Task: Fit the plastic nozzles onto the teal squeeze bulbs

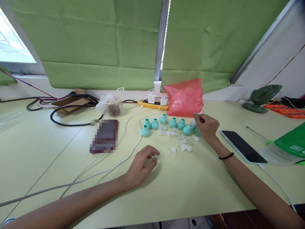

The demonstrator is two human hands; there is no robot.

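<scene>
Bulbs (172,123), teal, round-bellied, narrow-necked: loose row, dial's centre.
Right hand (206,128): at 3, fingers curled against the row's end; cannot tell whether it pinches a piece.
Tubes (188,142), clear, cylindrical, and nozzles (173,151), white, tapered: scattered, 5 to 6.
Left hand (143,163): at 7, unloaded, fingers parted.
Tabletop (181,187), pale, smooth: runs from nozzles to front edge at 6.
Bubble wrap (187,101), red, dimpled: at 1, bounding the row behind.
Phone (243,146), flat: 4.

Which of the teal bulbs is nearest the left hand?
The front-left teal bulb, at the near left corner of the group, just beyond the left hand; each of the others sits farther back or farther right.
</scene>
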